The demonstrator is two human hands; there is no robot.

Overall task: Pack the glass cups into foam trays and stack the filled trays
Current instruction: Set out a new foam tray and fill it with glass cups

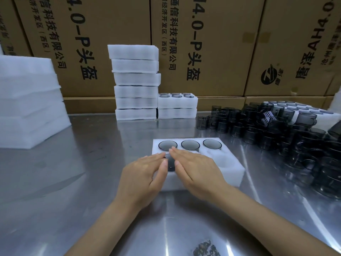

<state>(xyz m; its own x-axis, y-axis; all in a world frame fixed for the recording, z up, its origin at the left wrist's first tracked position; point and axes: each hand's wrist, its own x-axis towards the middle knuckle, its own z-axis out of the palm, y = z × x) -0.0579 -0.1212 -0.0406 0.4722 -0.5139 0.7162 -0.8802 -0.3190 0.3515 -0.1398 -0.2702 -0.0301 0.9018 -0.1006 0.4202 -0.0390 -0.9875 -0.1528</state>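
Note:
A white foam tray lies on the metal table in front of me. Three dark glass cups fill its back row, one of them the middle cup. A fourth cup sits in the front left pocket, partly hidden between my hands. My left hand and my right hand lie flat with straight fingers over the tray's front half, fingertips nearly meeting above that cup. The front right pocket shows bare foam. The front middle pocket is hidden under my right hand.
A heap of loose dark glass cups covers the table's right side. A tall stack of trays and a two-high stack stand at the back. A foam pile sits left. Cardboard boxes wall the rear.

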